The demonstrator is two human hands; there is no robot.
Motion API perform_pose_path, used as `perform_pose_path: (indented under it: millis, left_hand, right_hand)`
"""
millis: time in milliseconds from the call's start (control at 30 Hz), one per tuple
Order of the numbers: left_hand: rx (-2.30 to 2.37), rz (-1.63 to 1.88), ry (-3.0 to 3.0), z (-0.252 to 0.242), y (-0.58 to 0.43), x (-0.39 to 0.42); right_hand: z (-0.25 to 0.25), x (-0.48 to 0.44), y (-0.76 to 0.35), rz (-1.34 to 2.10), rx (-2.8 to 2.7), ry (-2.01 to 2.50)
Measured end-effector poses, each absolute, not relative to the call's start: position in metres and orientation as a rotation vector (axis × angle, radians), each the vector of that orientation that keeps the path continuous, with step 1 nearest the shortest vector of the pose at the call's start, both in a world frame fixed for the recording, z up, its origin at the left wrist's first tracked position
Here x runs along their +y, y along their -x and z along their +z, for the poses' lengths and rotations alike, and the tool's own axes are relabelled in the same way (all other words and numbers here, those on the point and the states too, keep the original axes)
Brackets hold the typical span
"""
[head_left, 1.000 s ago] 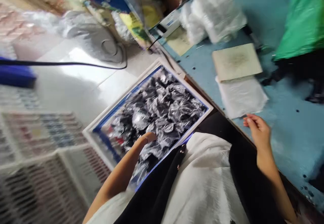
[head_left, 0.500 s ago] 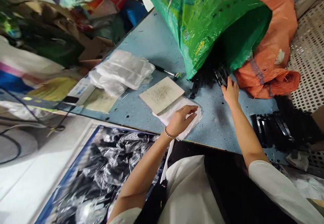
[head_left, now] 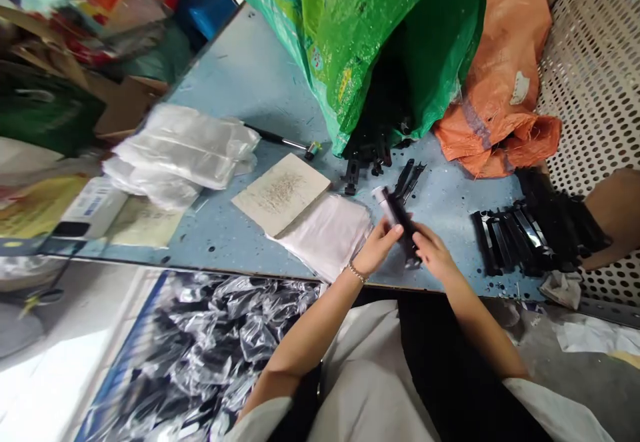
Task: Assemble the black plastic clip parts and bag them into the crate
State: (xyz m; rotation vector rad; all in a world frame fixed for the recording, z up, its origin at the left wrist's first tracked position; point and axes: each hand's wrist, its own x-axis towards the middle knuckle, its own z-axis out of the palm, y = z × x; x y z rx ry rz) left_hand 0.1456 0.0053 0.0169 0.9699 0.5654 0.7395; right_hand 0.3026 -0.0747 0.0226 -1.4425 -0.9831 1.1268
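My left hand (head_left: 377, 249) and my right hand (head_left: 433, 245) meet above the blue speckled tabletop (head_left: 440, 255). Both hold a slim black plastic part (head_left: 397, 215) with a pale silvery end (head_left: 380, 195). Just beyond them lies a black forked piece (head_left: 407, 179). A heap of black parts (head_left: 367, 159) spills from the mouth of a green woven bag (head_left: 360, 29). Left of my hands, a stack of white film sheets (head_left: 325, 235) lies partly under a beige card (head_left: 283, 192).
An orange sack (head_left: 500, 95) and a perforated white crate (head_left: 590, 95) stand at the right. A row of black parts (head_left: 515, 242) lies on the table's right side. Clear bags (head_left: 180, 152) lie at the left. A bin of bagged black items (head_left: 200, 355) sits below the table edge.
My left hand has left the white sheets, and my right hand has moved from the black heap. Both hands now meet around the black part, which was taken from the heap.
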Motion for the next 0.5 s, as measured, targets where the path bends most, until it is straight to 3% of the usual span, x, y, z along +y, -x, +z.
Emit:
perform_pose_path:
  millis: [67,200,333,433,500]
  left_hand:
    - [0.599,0.736,-0.944,0.031,-0.139,-0.006]
    - [0.710,0.623,-0.944,0.051,-0.123,-0.024]
    - [0.663,0.530,-0.893,0.058,-0.112,-0.034]
    - [0.669,0.485,-0.889,0.058,-0.108,-0.041]
    - [0.728,0.502,-0.976,0.056,-0.108,-0.046]
  right_hand:
    - [0.034,-0.086,-0.298,0.942,-1.214,1.508]
    - [0.050,-0.078,-0.312,0.240,-1.621,1.594]
    - [0.050,-0.055,-0.329,-0.235,-2.061,1.385]
    - [0.044,-0.048,-0.325,-0.285,-2.150,1.305]
    - [0.040,-0.050,-0.314,-0.108,-2.079,1.367]
